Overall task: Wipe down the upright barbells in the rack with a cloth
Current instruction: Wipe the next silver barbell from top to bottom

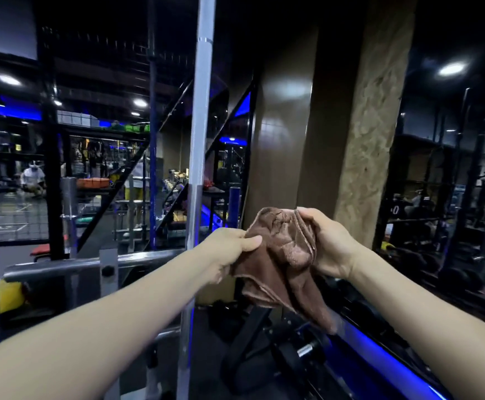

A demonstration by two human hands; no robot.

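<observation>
A brown cloth (281, 264) hangs crumpled between both hands at mid-frame. My left hand (229, 249) pinches its left edge between thumb and fingers. My right hand (328, 243) grips its upper right part. A tall silver upright barbell (199, 134) rises just left of the hands, and my left forearm crosses in front of its lower part. A shorter upright bar with a sleeve (68, 209) stands further left. A dark upright bar (152, 116) stands behind the silver one. The cloth is apart from every bar.
A horizontal metal rail of the rack (62, 267) runs across at lower left. A brown pillar (371, 134) stands to the right. Dark bench parts and a blue-lit frame (380, 350) lie below. People and gym equipment show in the far left background.
</observation>
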